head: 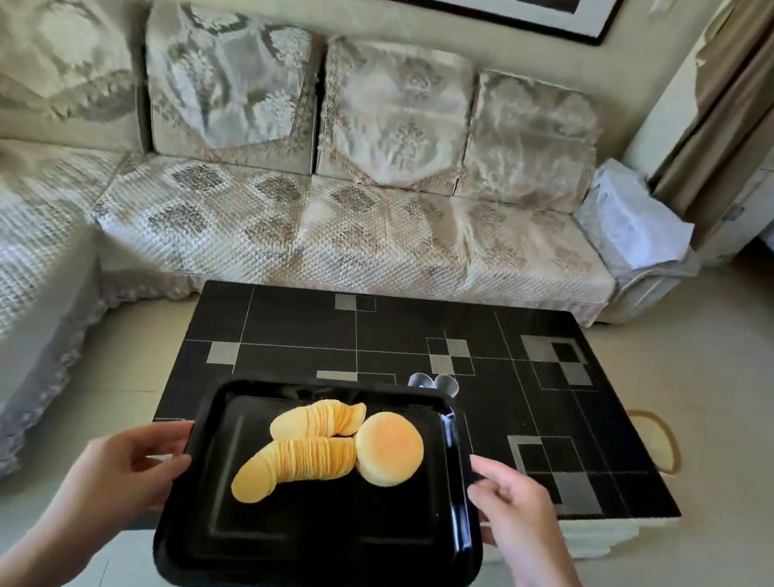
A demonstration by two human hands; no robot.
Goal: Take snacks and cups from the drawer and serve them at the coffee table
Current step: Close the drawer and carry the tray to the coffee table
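Both hands grasp one glossy black rectangular tray (317, 560) by its side rims, the left hand (128, 460) and the right hand (517, 513) opposite each other, above the near edge of the coffee table (559, 417). On the tray lie two fanned rows of ridged yellow crisps (299, 459) touching one round golden cake (389, 449). Beyond, two clear cups (433, 383) stand on the black tiled tabletop, then a quilted sofa (333, 232).

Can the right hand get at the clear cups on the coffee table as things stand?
Probably not: the right hand grips the black tray, which the left hand also holds, and the tray partly covers the clear cups.
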